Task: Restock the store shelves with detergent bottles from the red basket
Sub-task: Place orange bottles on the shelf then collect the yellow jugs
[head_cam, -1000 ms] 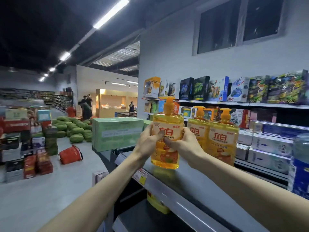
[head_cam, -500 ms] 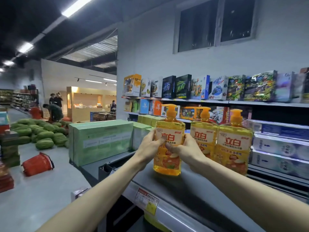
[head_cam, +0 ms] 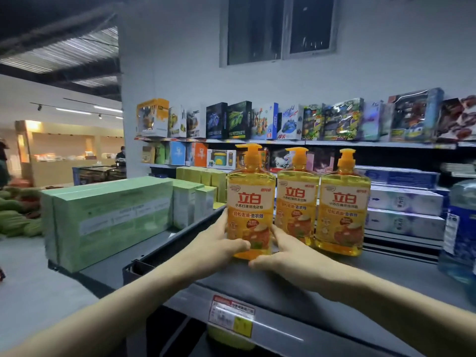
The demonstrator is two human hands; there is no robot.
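At the frame's centre, the left hand (head_cam: 219,244) and right hand (head_cam: 282,251) clasp the low part of a yellow bottle (head_cam: 249,199) from either side. The left thumb lies across the label; the right fingers reach between it and the next bottle (head_cam: 296,199). The held bottle stands upright at the left end of a row of three, just beside its neighbour, with its base at the grey shelf (head_cam: 360,279). Whether it rests fully there cannot be told. Green boxes (head_cam: 108,217) sit at the left.

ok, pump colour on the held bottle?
Orange pump on the held bottle; the head view shows it best.
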